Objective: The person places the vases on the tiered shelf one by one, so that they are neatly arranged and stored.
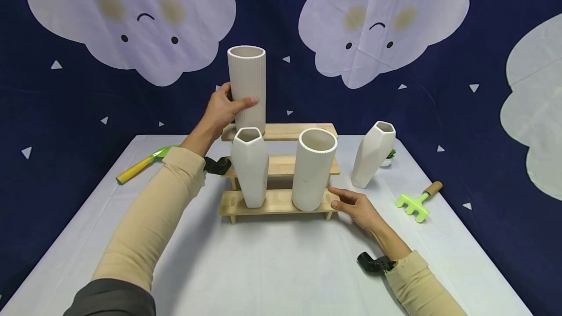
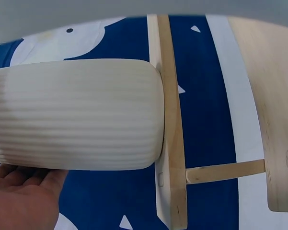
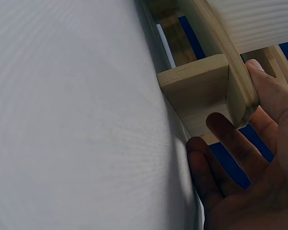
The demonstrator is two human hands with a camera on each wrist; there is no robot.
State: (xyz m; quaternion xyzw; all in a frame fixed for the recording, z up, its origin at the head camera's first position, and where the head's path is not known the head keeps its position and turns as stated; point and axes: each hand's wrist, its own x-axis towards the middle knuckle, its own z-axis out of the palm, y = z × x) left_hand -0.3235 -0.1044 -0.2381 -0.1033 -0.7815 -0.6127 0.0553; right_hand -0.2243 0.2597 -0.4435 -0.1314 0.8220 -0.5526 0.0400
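My left hand (image 1: pixel 226 108) grips a tall white ribbed vase (image 1: pixel 247 74) around its side, thumb across the front. The vase's base meets the left end of the top step of a wooden tiered stand (image 2: pixel 171 120). At the right end of the lowest step, my right hand (image 1: pixel 356 207) holds the board's corner, its thumb (image 3: pixel 266 86) against the edge and fingers around the end. On that lowest step stand a faceted white vase (image 1: pixel 250 169) at the left and a second ribbed vase (image 1: pixel 313 169) at the right.
Another faceted white vase (image 1: pixel 373 155) stands right of the stand, partly hiding a small potted plant (image 1: pixel 388 158). A green toy rake (image 1: pixel 417 203) lies at the right, a yellow-handled tool (image 1: pixel 138 167) at the left. A dark blue cloud-patterned cloth (image 1: pixel 272 4) hangs behind.
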